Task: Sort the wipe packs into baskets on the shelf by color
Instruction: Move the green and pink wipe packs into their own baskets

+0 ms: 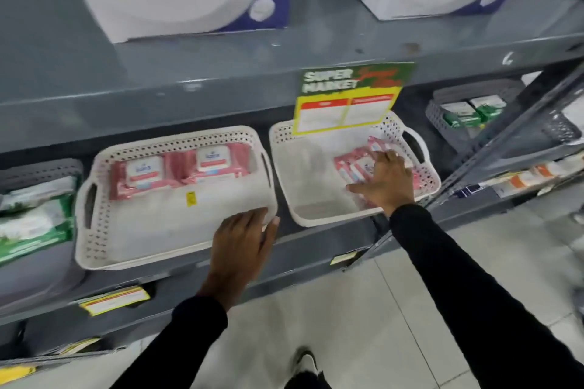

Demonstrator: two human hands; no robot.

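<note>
Left hand: your left hand [243, 240] lies open over the front rim of the left white basket [104, 249], likely to steady it on the shelf [189, 98].
Right hand: your right hand [384, 178] presses flat, fingers spread, on the small pink wipe packs [350, 164] in the right white basket [303, 211], apparently settling them rather than gripping.
Pink packs: two larger pink packs [177, 170] sit at the back of the left basket.
Green packs: green wipe packs [31, 218] fill the grey basket [38, 268] at far left, colours kept apart.

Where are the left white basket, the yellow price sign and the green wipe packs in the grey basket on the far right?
left white basket [94, 230], head view, on its perforated left wall.
yellow price sign [346, 112], head view, on its pale middle panel.
green wipe packs [472, 112], head view, on the packs' tops.
</note>
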